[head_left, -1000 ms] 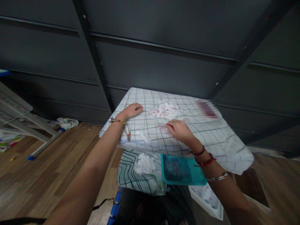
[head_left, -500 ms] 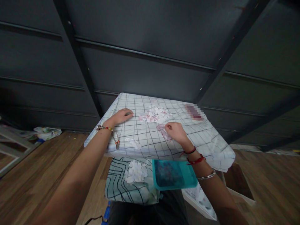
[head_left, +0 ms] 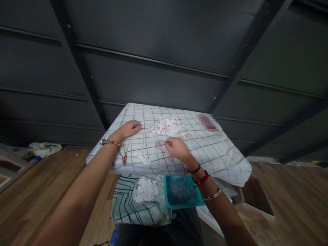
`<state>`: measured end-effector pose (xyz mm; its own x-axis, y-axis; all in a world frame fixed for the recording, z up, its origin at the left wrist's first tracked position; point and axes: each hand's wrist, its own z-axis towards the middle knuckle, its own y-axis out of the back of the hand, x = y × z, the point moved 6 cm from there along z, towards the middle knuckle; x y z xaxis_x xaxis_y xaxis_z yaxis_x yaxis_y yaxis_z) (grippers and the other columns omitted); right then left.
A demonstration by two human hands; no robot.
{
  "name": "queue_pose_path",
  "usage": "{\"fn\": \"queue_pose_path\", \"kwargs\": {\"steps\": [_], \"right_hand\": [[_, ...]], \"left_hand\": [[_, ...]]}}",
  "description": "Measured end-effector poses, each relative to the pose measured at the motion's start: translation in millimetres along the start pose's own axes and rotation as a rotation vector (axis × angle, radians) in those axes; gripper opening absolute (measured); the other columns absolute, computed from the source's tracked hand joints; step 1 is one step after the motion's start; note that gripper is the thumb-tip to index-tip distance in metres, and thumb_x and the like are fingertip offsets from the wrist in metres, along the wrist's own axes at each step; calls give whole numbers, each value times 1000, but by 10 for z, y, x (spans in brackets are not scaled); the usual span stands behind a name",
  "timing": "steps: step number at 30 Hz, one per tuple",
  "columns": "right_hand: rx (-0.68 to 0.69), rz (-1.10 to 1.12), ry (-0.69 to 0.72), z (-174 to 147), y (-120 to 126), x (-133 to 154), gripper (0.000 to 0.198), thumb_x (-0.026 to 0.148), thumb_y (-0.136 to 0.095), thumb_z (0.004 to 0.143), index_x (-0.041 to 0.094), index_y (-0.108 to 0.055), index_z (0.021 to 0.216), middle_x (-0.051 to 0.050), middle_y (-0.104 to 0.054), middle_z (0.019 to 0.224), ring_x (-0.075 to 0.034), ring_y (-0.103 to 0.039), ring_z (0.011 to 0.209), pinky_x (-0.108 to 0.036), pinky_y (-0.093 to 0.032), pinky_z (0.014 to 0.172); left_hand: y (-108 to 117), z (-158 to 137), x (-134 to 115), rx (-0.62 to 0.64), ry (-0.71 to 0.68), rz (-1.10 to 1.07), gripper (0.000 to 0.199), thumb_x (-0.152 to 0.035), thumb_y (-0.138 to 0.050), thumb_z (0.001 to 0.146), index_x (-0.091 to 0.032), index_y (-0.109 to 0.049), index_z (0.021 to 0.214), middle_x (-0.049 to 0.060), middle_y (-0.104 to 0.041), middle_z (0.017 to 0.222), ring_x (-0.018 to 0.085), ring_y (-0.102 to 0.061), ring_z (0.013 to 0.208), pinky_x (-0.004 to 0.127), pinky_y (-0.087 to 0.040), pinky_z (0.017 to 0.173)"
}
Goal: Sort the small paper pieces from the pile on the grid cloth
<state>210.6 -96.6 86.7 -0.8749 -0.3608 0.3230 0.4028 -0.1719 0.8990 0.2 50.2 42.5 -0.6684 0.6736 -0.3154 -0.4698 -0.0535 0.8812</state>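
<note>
My left hand (head_left: 130, 128) rests on the checked cloth, fingers loosely stretched and holding nothing. To its right lies a heap of small white paper-like pieces (head_left: 169, 125), some with pink marks. Closed in a pinch, my right hand (head_left: 178, 148) is at the upper edge of a small translucent pinkish plastic bag (head_left: 162, 147), which lies on the cloth below the heap. A few white strips (head_left: 141, 158) lie near the front edge. What my right fingertips pinch is partly hidden.
The table has a white checked cloth (head_left: 215, 153). A blurred-out reddish item (head_left: 208, 123) lies at its right. Before my lap are a patterned cloth (head_left: 125, 208) with more white pieces (head_left: 146, 189) and a teal tray (head_left: 167, 201). A cardboard box (head_left: 257, 200) stands on the floor.
My right hand has moved left, and the translucent bag has shifted left with it. My left hand stays put on the cloth. The whole view has shifted slightly.
</note>
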Motion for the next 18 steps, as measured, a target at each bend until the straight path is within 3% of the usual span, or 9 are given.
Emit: {"fn": "queue_pose_path", "kwargs": {"steps": [4,10,14,18], "right_hand": [[-15,-28,-128,-26,54,-408,25,19,-41,74,16,-62,60,-1,-59,56,-12,-50,54,-21,-29,52],[-152,-25,-362,-157,395,-1149,26,28,-43,73,16,-66,67,-1,-59,52,-14,-54,55,-23,-33,54],[-310,136,-379,-177,639,-1294,30,34,-45,74,14,-67,73,-2,-60,53,-15,-55,55,-24,-37,55],[-393,271,-357,-150,761,-1201,31,37,-48,74,12,-66,76,-4,-62,59,-14,-53,49,-25,-39,52]], "left_hand": [[-2,1,-24,19,9,-3,43,-48,-35,83,-18,-61,101,6,-60,106,21,-52,100,31,-38,92],[-3,8,-22,2,-1,-5,44,-47,-34,84,-16,-60,101,6,-61,104,20,-53,98,30,-38,91],[-13,11,-8,4,-13,11,45,-47,-33,84,-15,-60,102,7,-60,105,21,-53,98,30,-38,91],[7,5,-29,3,-21,15,44,-46,-33,85,-15,-60,102,7,-60,105,20,-53,98,30,-38,91]]}}
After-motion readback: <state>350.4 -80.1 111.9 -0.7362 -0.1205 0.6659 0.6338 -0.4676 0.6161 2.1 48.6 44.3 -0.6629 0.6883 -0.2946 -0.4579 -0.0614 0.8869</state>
